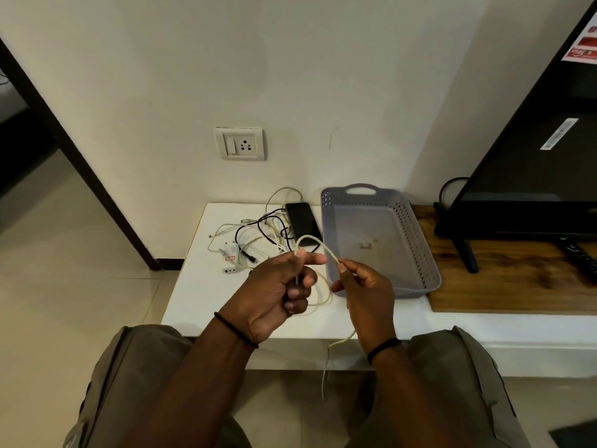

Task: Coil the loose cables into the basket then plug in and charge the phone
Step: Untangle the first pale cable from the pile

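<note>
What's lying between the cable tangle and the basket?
Head view: the black phone lies flat between the cable tangle and the grey basket.

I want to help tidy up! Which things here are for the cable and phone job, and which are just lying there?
For the job:
white cable held by the left hand and right hand
tangled cables
charger plug
phone
basket
wall socket

Just lying about:
television
remote
wooden board
</note>
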`<action>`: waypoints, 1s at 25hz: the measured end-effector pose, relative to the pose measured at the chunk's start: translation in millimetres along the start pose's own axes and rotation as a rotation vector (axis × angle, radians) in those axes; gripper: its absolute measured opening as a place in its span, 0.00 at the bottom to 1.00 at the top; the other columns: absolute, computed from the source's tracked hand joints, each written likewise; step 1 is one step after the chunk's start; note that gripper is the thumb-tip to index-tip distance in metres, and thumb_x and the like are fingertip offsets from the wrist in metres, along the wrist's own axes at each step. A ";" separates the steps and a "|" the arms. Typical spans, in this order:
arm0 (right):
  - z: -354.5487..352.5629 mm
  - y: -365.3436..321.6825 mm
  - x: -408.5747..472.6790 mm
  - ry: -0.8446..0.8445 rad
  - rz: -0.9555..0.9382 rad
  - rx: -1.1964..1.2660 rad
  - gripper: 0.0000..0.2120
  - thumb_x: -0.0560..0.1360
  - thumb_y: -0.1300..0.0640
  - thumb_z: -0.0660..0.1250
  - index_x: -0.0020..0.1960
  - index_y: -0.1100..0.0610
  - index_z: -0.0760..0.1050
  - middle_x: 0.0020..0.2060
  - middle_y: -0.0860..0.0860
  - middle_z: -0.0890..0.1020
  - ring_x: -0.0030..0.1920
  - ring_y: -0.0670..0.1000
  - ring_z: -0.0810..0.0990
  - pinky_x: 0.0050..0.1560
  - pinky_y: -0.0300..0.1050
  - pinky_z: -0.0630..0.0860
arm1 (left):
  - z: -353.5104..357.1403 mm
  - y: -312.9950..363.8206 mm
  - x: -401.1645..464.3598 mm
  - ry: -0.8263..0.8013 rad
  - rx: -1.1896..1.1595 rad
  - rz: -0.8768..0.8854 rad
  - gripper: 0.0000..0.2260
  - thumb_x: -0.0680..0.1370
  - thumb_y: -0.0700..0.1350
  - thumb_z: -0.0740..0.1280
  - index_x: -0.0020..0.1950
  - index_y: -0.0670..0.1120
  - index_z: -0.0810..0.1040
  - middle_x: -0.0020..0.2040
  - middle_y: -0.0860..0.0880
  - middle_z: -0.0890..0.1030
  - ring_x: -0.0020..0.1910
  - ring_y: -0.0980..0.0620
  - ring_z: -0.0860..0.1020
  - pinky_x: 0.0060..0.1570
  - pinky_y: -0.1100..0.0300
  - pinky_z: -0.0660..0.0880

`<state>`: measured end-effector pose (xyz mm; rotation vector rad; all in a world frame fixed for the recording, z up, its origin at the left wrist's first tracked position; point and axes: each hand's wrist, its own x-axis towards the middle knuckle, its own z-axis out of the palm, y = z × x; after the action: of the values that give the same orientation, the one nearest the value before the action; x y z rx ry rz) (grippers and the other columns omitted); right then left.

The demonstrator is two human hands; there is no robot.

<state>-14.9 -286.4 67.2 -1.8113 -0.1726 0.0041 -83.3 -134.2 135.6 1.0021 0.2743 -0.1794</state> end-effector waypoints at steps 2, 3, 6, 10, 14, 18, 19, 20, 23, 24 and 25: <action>0.3 0.8 0.6 0.013 -0.007 0.006 0.06 0.79 0.53 0.65 0.51 0.50 0.80 0.32 0.46 0.83 0.37 0.41 0.81 0.42 0.26 0.73 | -7.3 1.5 2.6 0.109 0.032 0.003 0.11 0.83 0.43 0.58 0.53 0.37 0.75 0.34 0.46 0.73 0.25 0.57 0.64 0.22 0.66 0.60; -1.6 0.9 2.7 0.045 -0.004 0.021 0.05 0.79 0.53 0.65 0.50 0.51 0.80 0.31 0.46 0.83 0.36 0.42 0.81 0.42 0.26 0.73 | -11.9 1.8 2.8 0.158 0.107 0.002 0.10 0.83 0.41 0.58 0.51 0.37 0.75 0.35 0.45 0.74 0.26 0.56 0.66 0.22 0.66 0.61; -11.7 2.8 11.4 0.172 0.023 0.067 0.05 0.79 0.54 0.66 0.49 0.51 0.80 0.32 0.49 0.83 0.36 0.44 0.81 0.44 0.39 0.77 | -29.1 2.7 -0.3 0.178 0.414 -0.010 0.11 0.82 0.40 0.60 0.51 0.36 0.80 0.35 0.45 0.76 0.29 0.55 0.70 0.25 0.65 0.67; -13.4 3.8 15.8 0.206 0.001 0.058 0.07 0.79 0.53 0.65 0.51 0.53 0.81 0.34 0.50 0.83 0.37 0.47 0.81 0.47 0.49 0.79 | -36.4 4.1 -6.4 0.019 0.412 -0.087 0.10 0.81 0.42 0.63 0.56 0.38 0.80 0.37 0.43 0.80 0.32 0.50 0.78 0.32 0.61 0.76; -7.9 3.0 15.5 0.189 -0.036 0.061 0.07 0.80 0.54 0.65 0.51 0.55 0.81 0.34 0.50 0.83 0.38 0.47 0.82 0.47 0.45 0.79 | -31.4 0.3 -3.4 -0.011 0.357 -0.061 0.09 0.81 0.39 0.62 0.56 0.39 0.80 0.39 0.40 0.80 0.35 0.47 0.79 0.37 0.60 0.78; -5.4 7.0 14.4 0.100 -0.050 0.034 0.07 0.80 0.58 0.64 0.52 0.55 0.81 0.34 0.48 0.83 0.38 0.42 0.81 0.44 0.29 0.74 | -33.2 -1.0 4.2 0.062 0.309 0.057 0.12 0.83 0.39 0.58 0.56 0.44 0.82 0.32 0.48 0.71 0.28 0.55 0.64 0.30 0.63 0.61; -3.9 8.2 14.2 0.058 -0.056 -0.004 0.08 0.80 0.59 0.64 0.54 0.56 0.81 0.35 0.47 0.82 0.39 0.40 0.80 0.44 0.25 0.72 | -33.6 -0.5 5.0 0.060 0.274 0.064 0.13 0.83 0.39 0.57 0.58 0.44 0.81 0.33 0.48 0.71 0.28 0.56 0.64 0.30 0.64 0.61; -2.3 8.3 14.1 0.013 -0.059 -0.050 0.09 0.81 0.59 0.62 0.57 0.55 0.80 0.37 0.46 0.82 0.41 0.38 0.80 0.44 0.23 0.71 | -33.7 0.1 5.9 0.055 0.249 0.066 0.14 0.83 0.38 0.56 0.59 0.43 0.80 0.34 0.48 0.72 0.29 0.56 0.65 0.30 0.64 0.63; 2.2 9.1 10.8 -0.060 -0.026 -0.090 0.08 0.82 0.58 0.60 0.58 0.49 0.74 0.41 0.43 0.82 0.46 0.38 0.79 0.49 0.27 0.73 | -34.0 -0.7 4.7 0.043 0.263 0.069 0.16 0.83 0.35 0.55 0.64 0.44 0.77 0.38 0.46 0.77 0.33 0.54 0.71 0.33 0.64 0.69; 2.8 9.9 9.4 -0.054 -0.024 -0.082 0.06 0.82 0.58 0.60 0.54 0.48 0.73 0.42 0.43 0.83 0.47 0.40 0.80 0.50 0.33 0.76 | -33.9 -2.0 3.9 0.038 0.269 0.067 0.15 0.83 0.36 0.55 0.65 0.45 0.77 0.39 0.44 0.78 0.33 0.53 0.73 0.34 0.62 0.71; 2.7 10.6 7.6 -0.049 -0.030 -0.069 0.06 0.81 0.58 0.61 0.50 0.47 0.73 0.42 0.44 0.83 0.46 0.43 0.81 0.48 0.39 0.78 | -33.5 -3.3 2.8 0.029 0.262 0.062 0.15 0.83 0.37 0.56 0.66 0.47 0.76 0.38 0.43 0.78 0.33 0.52 0.74 0.34 0.61 0.73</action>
<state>-6.4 -285.4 56.9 -1.8782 -0.2370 0.0215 -86.4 -107.5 115.1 1.2720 0.2501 -0.1467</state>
